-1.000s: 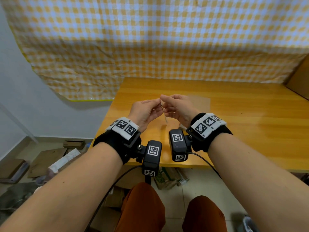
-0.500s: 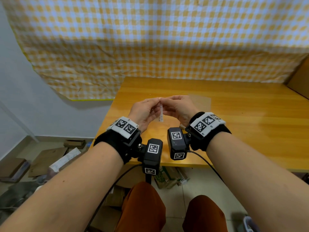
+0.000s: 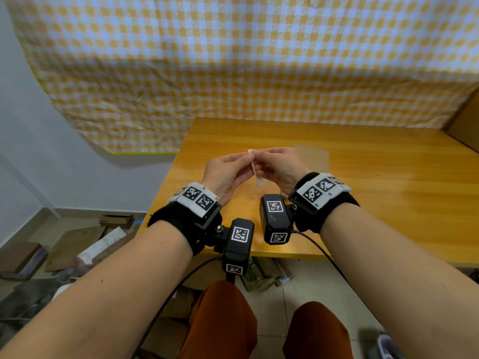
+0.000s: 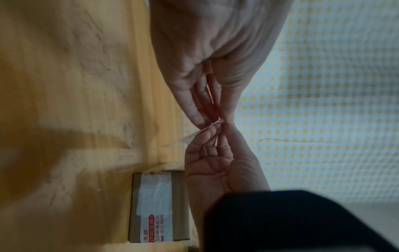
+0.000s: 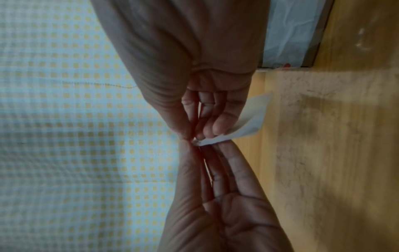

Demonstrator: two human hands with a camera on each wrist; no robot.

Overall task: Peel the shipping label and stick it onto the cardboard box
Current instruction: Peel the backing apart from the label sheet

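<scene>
A small white shipping label (image 3: pixel 258 174) hangs in the air between my two hands, above the near part of the wooden table (image 3: pixel 388 203). My left hand (image 3: pixel 246 158) pinches its upper corner between thumb and fingertips. My right hand (image 3: pixel 260 157) pinches the same corner from the other side, fingertips meeting the left's. In the right wrist view the label (image 5: pixel 248 122) fans out below the right hand's fingers (image 5: pixel 215 126); in the left wrist view the label (image 4: pixel 187 139) appears edge-on. The cardboard box (image 3: pixel 315 157) lies flat on the table just behind my right hand, with a taped top (image 4: pixel 155 201).
A yellow-and-white checked cloth (image 3: pixel 259 60) hangs behind the table. Another brown box (image 3: pixel 466 120) stands at the far right edge. Cardboard scraps and clutter (image 3: pixel 77 244) lie on the floor to the left, below the table.
Both hands have stayed together at the same spot above the table. The label has tilted, and a white corner now peeks above the fingertips.
</scene>
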